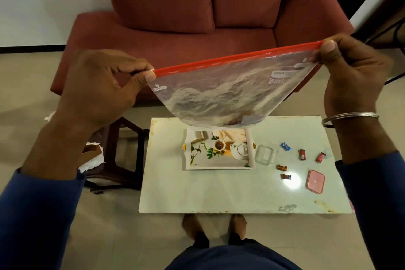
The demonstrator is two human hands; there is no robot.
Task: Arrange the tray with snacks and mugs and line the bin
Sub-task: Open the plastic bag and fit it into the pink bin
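Observation:
A clear zip bag [221, 94] with a red seal strip hangs stretched in the air above the low table [197, 193]. My left hand [105, 87] pinches its left top corner and my right hand [352, 72] pinches its right top corner. Below the bag lies a printed tray [219, 163] with a tea-set picture on it. Beside the tray stands a clear container [265, 154]. Several wrapped candies lie to its right, among them a blue one [285, 146] and a red one [302, 154]. A pink lid [315, 181] rests near the right edge.
A red sofa [197, 28] stands behind the table. A dark stool [122, 155] sits left of the table, with crumpled white paper [92, 160] beside it. My bare feet [214, 226] stand at the table's front edge.

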